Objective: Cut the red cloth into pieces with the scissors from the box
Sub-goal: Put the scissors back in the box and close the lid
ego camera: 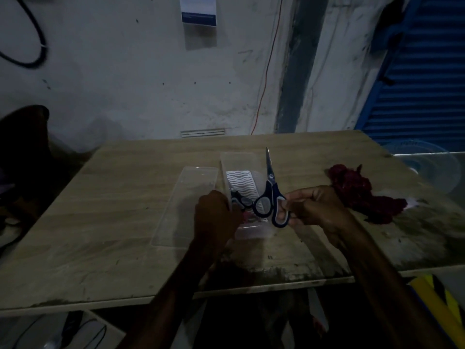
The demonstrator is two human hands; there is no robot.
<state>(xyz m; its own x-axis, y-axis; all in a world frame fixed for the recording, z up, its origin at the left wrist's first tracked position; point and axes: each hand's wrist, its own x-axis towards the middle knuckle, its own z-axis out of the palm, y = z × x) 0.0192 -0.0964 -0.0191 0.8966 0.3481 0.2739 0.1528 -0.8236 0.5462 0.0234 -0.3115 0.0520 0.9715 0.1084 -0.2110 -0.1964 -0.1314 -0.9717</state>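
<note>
Dimness blurs box (239,161) contents beside left hand (216,215); right hand (319,210) pinches scissors (270,195).

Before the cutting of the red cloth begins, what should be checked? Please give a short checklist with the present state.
1. Scissors out of the clear box: ok, held above it.
2. Right hand holds the handles: ok; fingers through the loops: cannot tell.
3. Blades closed, pointing away from the person: ok.
4. Red cloth flat on the table: not ok, crumpled.
5. Left hand free for the cloth: not ok, it holds the box.
</note>
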